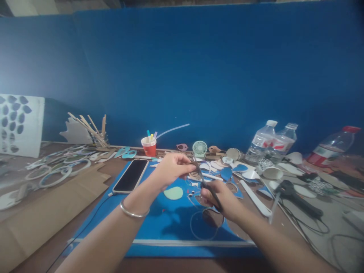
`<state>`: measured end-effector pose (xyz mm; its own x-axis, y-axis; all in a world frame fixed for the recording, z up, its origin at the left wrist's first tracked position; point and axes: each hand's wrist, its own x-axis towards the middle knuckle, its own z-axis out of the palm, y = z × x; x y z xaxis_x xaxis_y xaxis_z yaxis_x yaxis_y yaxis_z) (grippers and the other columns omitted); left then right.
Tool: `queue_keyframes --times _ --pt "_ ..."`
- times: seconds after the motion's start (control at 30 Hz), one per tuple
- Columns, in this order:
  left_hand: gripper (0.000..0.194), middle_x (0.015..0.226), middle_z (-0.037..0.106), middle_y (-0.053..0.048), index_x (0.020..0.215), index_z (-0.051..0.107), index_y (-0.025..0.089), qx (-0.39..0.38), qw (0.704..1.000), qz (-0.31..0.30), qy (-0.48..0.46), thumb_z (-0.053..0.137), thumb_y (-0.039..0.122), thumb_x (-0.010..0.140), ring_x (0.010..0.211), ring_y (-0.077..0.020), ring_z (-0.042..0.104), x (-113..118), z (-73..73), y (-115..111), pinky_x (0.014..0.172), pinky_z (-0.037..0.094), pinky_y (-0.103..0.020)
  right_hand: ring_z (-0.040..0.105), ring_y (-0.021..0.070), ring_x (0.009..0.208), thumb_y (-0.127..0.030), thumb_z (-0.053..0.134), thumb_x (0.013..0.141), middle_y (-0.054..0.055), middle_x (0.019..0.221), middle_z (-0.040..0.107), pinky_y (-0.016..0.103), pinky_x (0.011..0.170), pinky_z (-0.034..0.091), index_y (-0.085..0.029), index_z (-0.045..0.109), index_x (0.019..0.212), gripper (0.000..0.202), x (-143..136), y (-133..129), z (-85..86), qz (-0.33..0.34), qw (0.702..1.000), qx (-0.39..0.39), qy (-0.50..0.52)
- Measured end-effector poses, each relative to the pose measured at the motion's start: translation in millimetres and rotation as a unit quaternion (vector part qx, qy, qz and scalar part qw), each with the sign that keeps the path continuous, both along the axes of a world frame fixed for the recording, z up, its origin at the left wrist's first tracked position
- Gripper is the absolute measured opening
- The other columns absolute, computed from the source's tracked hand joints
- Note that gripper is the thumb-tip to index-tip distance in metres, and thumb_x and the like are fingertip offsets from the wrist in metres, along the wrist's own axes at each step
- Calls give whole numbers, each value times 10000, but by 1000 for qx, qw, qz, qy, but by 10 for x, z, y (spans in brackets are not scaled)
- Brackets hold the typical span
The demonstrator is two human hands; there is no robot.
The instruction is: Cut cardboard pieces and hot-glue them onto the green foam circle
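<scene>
My right hand (pixel 223 199) grips a pair of dark-handled scissors (pixel 201 176), whose blades point up and away from me. Facing it, my left hand (pixel 174 168), with a silver bangle (pixel 134 215) on the wrist, is pinched closed at the blades. What its fingertips hold is too small and covered to name. Both hands are above a blue mat (pixel 155 223). Under them lie a pale green oval cutout (pixel 173 193), small googly eyes (pixel 192 192) and a clear ring-shaped piece (pixel 196 227). Left of these rests a phone (pixel 131 176) with a dark screen.
A red-and-white paper cup (pixel 149 146) with straws, a small fan (pixel 200 149) and bird cutouts (pixel 182 147) line the back. Plastic bottles (pixel 263 140) and a black glue gun (pixel 298 199) with its cord are at right. Cardboard (pixel 54 212) and paper rings (pixel 58 176) lie left.
</scene>
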<state>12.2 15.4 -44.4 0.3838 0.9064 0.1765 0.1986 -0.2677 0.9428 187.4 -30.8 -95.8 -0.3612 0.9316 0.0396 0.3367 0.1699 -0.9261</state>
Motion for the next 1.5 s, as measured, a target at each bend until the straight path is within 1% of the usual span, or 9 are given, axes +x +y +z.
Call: queue_keyframes --times 0.2,0.47,0.63,0.7,0.83,0.9,1.07,1.27,1.5 --pt "166 613 578 -10 744 603 150 11 1000 8 -5 633 304 688 521 -91 509 2 -15 25 510 409 -225 293 72 428 -660 483 673 -41 461 358 208 407 201 -166 411 508 526 14 12 21 -3 1000 -17 16" --pt "183 612 589 -10 749 596 160 41 998 45 11 613 336 707 532 -100 524 4 -24 23 508 415 -230 342 78 417 -606 505 687 -28 450 398 206 403 235 -158 442 498 490 0 8 44 -34 999 -16 -12" --pt "219 639 600 -20 751 599 151 38 997 65 2 615 363 700 531 -97 527 19 -5 20 509 421 -230 349 79 417 -572 516 696 -27 447 409 206 407 240 -157 442 496 467 -4 14 31 -38 999 -12 2" --pt "229 609 593 -15 746 598 150 16 999 51 1 603 375 709 525 -104 541 24 8 10 520 439 -239 342 76 413 -562 521 697 -30 442 407 204 404 235 -157 442 498 458 -9 18 28 -39 999 -19 17" --pt "190 573 607 -24 672 579 144 -49 998 -17 17 571 323 734 505 -118 576 34 40 -30 517 459 -252 334 73 412 -520 521 719 -37 429 402 203 408 231 -160 430 490 437 -16 31 11 -35 999 -22 33" --pt "162 607 634 -42 679 582 140 -63 998 -18 16 565 290 735 499 -116 581 40 55 -49 511 460 -251 329 72 417 -497 526 726 -39 433 398 202 410 229 -161 423 490 423 -17 34 1 -39 999 -21 27" --pt "137 598 639 -42 683 588 133 -64 998 -6 12 565 260 730 480 -103 567 51 80 -69 495 449 -234 296 68 412 -468 540 723 -51 431 368 202 397 209 -174 389 497 401 -22 29 6 -39 998 -33 24" --pt "132 590 634 -34 670 586 131 -53 999 -6 10 570 247 730 473 -91 559 44 74 -59 488 438 -217 309 71 410 -447 532 738 -44 432 378 205 401 218 -174 389 496 392 -25 30 10 -44 998 -39 12" --pt "117 559 625 -21 660 582 131 -78 995 -65 18 581 232 718 441 -77 541 61 42 -83 429 388 -181 369 98 488 -571 492 730 -25 521 418 215 458 274 -151 484 607 437 -2 35 -59 7 998 7 59"
